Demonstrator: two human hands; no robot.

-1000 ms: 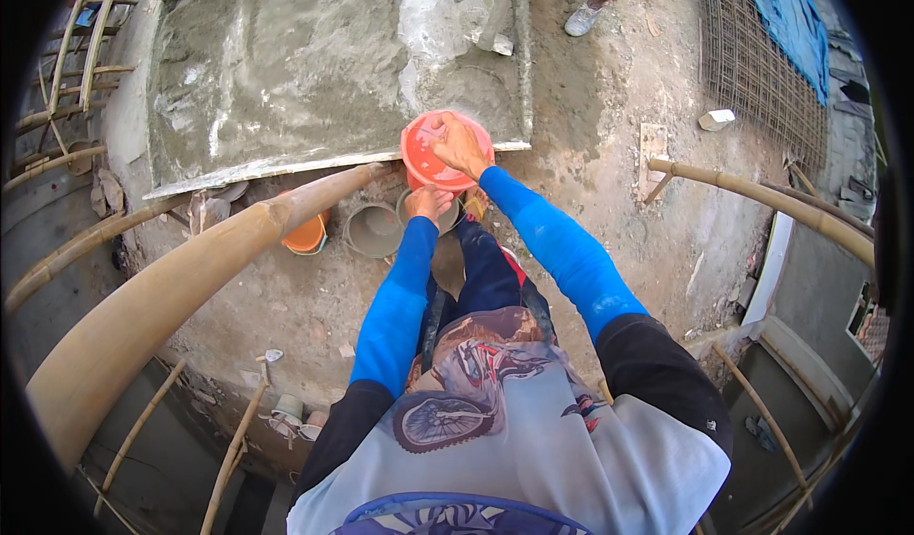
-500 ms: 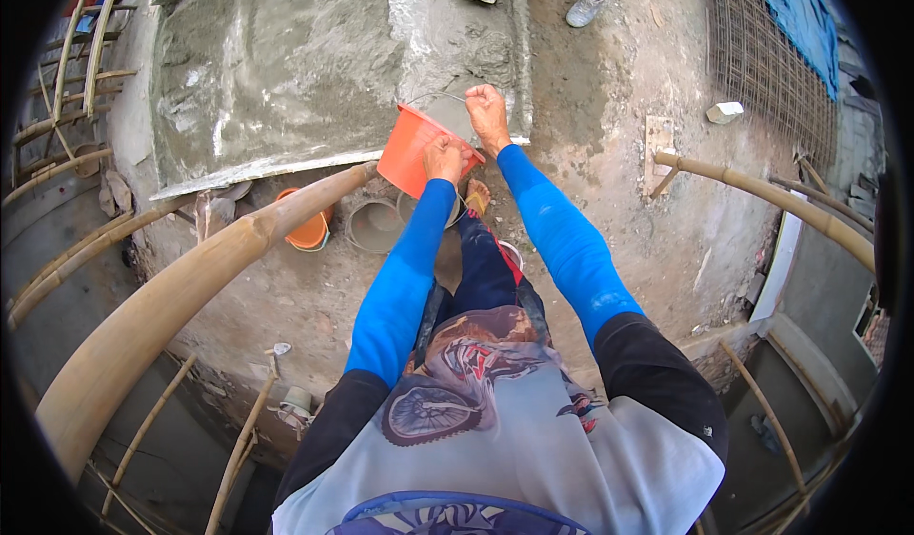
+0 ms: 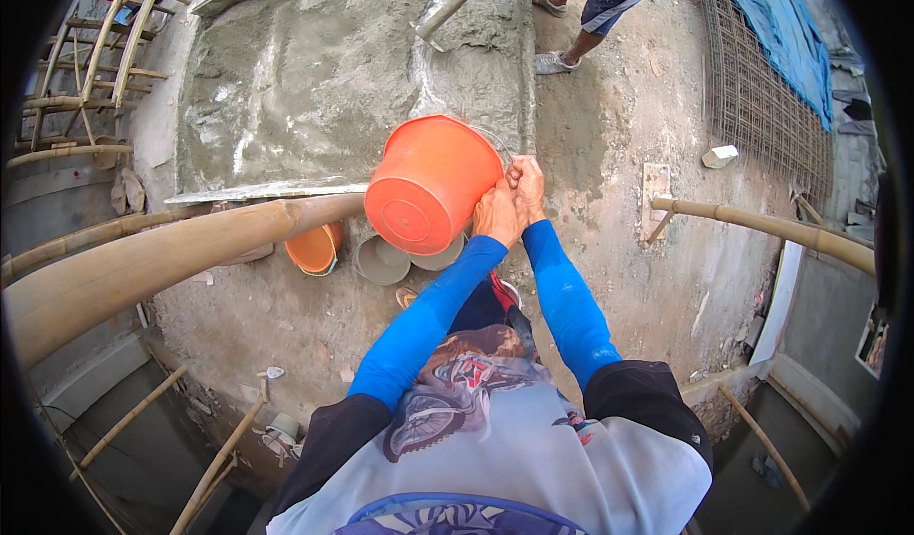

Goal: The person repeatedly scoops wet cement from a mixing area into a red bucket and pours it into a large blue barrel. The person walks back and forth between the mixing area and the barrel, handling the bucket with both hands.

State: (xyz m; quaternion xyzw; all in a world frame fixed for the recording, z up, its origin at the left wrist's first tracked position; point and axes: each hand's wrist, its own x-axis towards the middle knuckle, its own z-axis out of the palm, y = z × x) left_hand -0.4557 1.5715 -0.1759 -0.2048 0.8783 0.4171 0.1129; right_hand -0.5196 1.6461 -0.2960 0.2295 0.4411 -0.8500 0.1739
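Note:
An orange plastic bucket (image 3: 419, 192) is tipped on its side in the air, its round bottom turned toward me and its mouth facing away, so the inside is hidden. My left hand (image 3: 498, 215) is closed at the bucket's right side, by the rim. Close against it, my right hand (image 3: 526, 185) is closed where the thin wire handle (image 3: 493, 137) meets the rim. Beyond the bucket lies a wide bed of wet grey mortar (image 3: 305, 107) with a raised edge.
A thick bamboo pole (image 3: 181, 254) crosses at left, its end near the bucket. Another orange bucket (image 3: 314, 249) and grey-crusted buckets (image 3: 383, 261) stand below. A co-worker's hand holds a hoe (image 3: 455, 9) over the mortar. Another bamboo pole (image 3: 762, 226) juts in at right, below wire mesh (image 3: 757, 88).
The bucket has swung up toward me and tipped so its bottom shows. My right hand has come down beside my left. The co-worker's legs and hoe have come further into view.

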